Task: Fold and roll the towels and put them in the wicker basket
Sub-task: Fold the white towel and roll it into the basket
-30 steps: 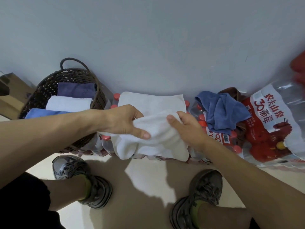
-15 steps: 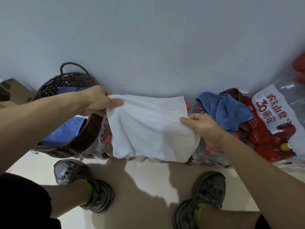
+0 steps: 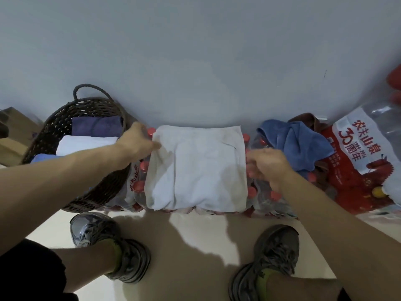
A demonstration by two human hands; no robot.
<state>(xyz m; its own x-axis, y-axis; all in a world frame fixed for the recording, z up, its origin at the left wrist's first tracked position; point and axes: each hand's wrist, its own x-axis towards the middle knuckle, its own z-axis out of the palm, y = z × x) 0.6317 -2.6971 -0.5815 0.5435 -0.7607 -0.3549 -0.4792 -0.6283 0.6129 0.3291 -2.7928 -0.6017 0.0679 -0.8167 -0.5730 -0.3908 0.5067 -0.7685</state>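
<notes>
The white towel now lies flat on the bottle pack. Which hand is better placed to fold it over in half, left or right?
Probably the left hand: it pinches the upper left corner of the white towel. The right hand sits at the right edge, fingers loosely curled, with no clear grip.

"农夫山泉 30周年" on the red-and-white bottle pack wrap (image 3: pixel 355 148) at right
</notes>
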